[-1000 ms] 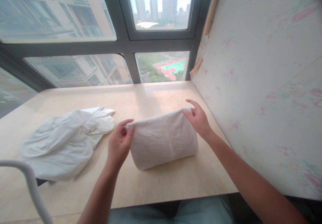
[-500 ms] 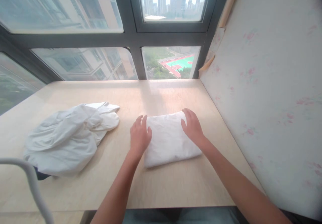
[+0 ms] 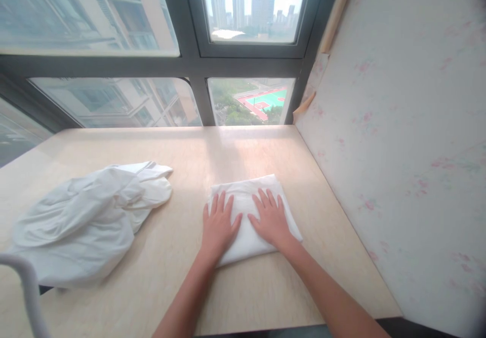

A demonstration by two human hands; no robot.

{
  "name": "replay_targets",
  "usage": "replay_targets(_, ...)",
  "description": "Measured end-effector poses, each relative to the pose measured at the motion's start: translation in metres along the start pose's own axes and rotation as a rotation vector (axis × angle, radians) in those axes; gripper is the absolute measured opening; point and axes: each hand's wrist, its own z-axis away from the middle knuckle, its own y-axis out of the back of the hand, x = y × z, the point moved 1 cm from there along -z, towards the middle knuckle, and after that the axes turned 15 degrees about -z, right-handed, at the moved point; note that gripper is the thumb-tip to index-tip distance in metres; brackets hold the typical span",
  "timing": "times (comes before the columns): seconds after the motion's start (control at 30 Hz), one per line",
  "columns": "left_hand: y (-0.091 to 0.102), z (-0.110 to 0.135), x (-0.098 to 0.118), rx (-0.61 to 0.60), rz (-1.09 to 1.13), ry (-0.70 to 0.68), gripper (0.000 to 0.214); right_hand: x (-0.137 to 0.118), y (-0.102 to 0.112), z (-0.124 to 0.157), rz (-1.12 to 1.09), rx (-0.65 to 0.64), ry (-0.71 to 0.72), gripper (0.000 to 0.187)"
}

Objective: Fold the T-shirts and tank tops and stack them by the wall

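A white cloth (image 3: 245, 236), folded into a flat rectangle, lies on the pale wooden table in front of me. Both palms rest on top of it. My left hand (image 3: 219, 225) is spread over its left part, fingers pointing away from me. On the right half, my right hand (image 3: 270, 217) lies flat with its fingers apart. The two thumbs point toward each other with a strip of cloth between them. Parts of the cloth are hidden under the hands.
To the left a crumpled white cloth (image 3: 91, 221) lies on the wooden table (image 3: 174, 282), with something dark under its near edge. A curved grey-white tube (image 3: 28, 287) rises at the lower left. Windows stand behind the table; a flower-patterned wall (image 3: 398, 176) borders the right.
Both hands have moved from the side edges of the folded cloth onto its top and flattened out. The camera view has shifted slightly, so everything sits a little lower and further left.
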Motion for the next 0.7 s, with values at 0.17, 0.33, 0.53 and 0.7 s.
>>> replay_targets(0.17,-0.004,0.009,-0.022,0.128,0.292,0.139,0.053,0.001,-0.002,0.001,0.005,0.0,0.003,0.06)
replay_targets(0.33,-0.004,0.014,-0.034,0.177,0.549,0.329,0.044,0.029,0.006,-0.015,0.049,0.009,-0.034,0.059)
replay_targets(0.53,-0.011,0.009,-0.026,0.183,0.442,0.241,0.05,0.104,0.039,-0.082,0.127,-0.009,-0.071,0.057)
replay_targets(0.7,-0.013,0.008,-0.024,0.186,0.35,0.199,0.044,0.161,0.071,-0.143,0.164,0.063,-0.131,0.051)
